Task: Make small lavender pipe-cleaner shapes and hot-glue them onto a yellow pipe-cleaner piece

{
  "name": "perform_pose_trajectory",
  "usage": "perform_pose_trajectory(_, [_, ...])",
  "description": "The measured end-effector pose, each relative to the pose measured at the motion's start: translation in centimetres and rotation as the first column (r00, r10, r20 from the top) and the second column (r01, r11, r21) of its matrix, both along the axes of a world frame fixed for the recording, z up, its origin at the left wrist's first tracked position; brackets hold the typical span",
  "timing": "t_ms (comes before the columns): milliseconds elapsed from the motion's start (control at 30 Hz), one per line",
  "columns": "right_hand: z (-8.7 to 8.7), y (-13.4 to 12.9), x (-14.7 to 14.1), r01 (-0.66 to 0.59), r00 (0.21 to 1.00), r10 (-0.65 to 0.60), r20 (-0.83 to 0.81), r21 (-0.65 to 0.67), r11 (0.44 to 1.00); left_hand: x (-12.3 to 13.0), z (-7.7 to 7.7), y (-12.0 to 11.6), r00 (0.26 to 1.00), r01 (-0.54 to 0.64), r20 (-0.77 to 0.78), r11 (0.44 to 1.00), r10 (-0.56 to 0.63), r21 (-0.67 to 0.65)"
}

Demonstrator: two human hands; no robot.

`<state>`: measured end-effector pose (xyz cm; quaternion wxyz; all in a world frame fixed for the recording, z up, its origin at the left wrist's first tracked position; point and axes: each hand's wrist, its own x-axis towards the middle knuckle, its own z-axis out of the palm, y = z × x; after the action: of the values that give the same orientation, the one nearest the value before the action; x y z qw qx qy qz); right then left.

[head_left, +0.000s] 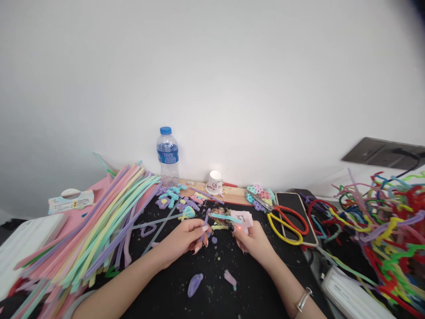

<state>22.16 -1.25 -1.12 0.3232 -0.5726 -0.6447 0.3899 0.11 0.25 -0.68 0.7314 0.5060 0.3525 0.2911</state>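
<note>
My left hand (192, 234) pinches a short piece of purple pipe cleaner (206, 218) between thumb and fingers. In my right hand (250, 237) is a small pale pink glue gun (244, 218) with a red light glowing on it. A teal strip (226, 217) stretches from the glue gun toward my left hand; whether it belongs to the gun I cannot tell. Behind the hands lie purple and teal twisted pipe cleaner shapes (171, 195). A purple loop (195, 285) and a pale pink scrap (229, 278) rest on the black surface nearer me.
Long pastel pipe cleaners (109, 221) are heaped at left, bent colourful ones (392, 230) at right. Scissors (285, 223) with red and yellow handles lie across a phone (295, 204). A water bottle (168, 150) and a paper cup (214, 182) stand by the wall.
</note>
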Motion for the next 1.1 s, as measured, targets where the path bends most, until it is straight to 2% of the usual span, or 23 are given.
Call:
perform_pose_trajectory(200, [-0.5, 0.0, 0.1, 0.026, 0.999, -0.027, 0.018, 0.043, 0.999, 0.0, -0.1, 0.1, 1.0, 0.006, -0.014, 1.0, -0.006, 0.018])
perform_pose_trajectory(500, [0.3, -0.1, 0.0, 0.075, 0.997, -0.078, 0.024, 0.097, 0.992, 0.1, 0.0, 0.1, 1.0, 0.01, -0.01, 1.0, -0.01, 0.002])
perform_pose_trajectory(700, [0.3, -0.2, 0.0, 0.011, 1.0, -0.012, 0.016, 0.046, 0.999, 0.0, 0.0, 0.1, 1.0, 0.001, -0.012, 1.0, -0.001, 0.004])
perform_pose_trajectory(833, [0.5, -0.2, -0.2, 0.01, 1.0, -0.01, 0.024, 0.023, 1.0, -0.1, -0.3, 0.1, 1.0, 0.01, -0.015, 1.0, -0.01, 0.009])
perform_pose_trajectory(1100, [0.6, -0.2, -0.2, 0.022, 0.999, -0.025, 0.035, 0.071, 0.997, -0.1, 0.0, 0.2, 0.999, 0.024, -0.03, 1.0, -0.024, -0.002])
